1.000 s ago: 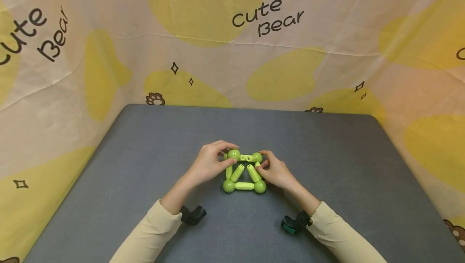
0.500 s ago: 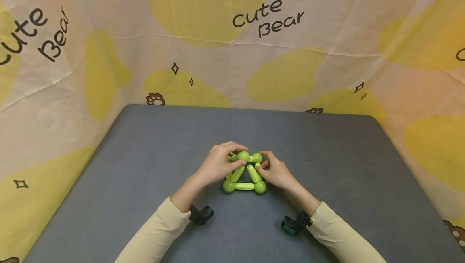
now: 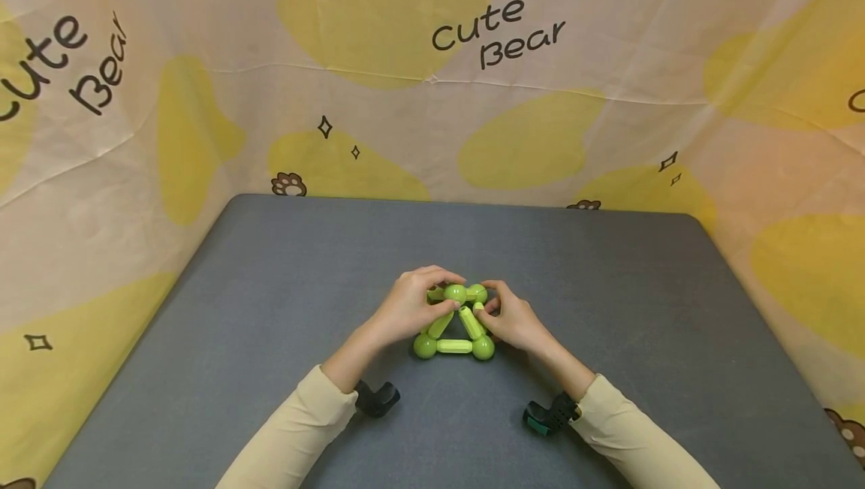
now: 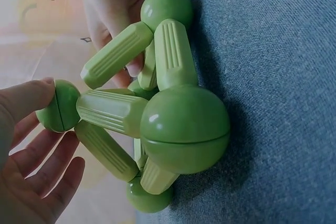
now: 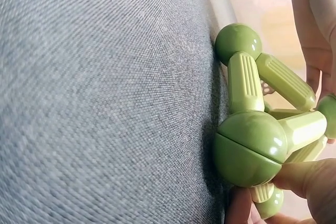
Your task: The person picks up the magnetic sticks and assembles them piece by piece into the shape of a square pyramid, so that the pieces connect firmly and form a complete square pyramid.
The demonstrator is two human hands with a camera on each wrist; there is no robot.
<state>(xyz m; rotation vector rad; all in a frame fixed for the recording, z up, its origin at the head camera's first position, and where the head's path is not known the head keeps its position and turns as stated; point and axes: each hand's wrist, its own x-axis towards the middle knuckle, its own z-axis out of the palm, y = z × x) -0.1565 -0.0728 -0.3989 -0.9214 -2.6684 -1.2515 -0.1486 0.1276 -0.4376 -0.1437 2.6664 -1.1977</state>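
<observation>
A frame of green balls and pale green ribbed rods, like a magnetic construction set, stands on the table; its front rod (image 3: 455, 346) joins a front left ball (image 3: 425, 346) and a front right ball (image 3: 483, 347). My left hand (image 3: 408, 301) pinches a raised ball (image 4: 58, 106), from which rods slope down to the lower balls. My right hand (image 3: 516, 320) grips the frame's right rear, its thumb by a rod and fingers near the far right ball (image 3: 477, 294). My left hand covers the far left part in the head view.
The grey table (image 3: 304, 249) spreads around the frame. A patterned cloth (image 3: 513, 121) rises behind and beside it. Black wrist devices, one by the left sleeve (image 3: 377, 399) and one by the right sleeve (image 3: 550, 414), hang over the tabletop.
My left hand has moved right with the raised ball, bringing it over the middle of the frame, close to the far right ball. My right hand has stayed in place.
</observation>
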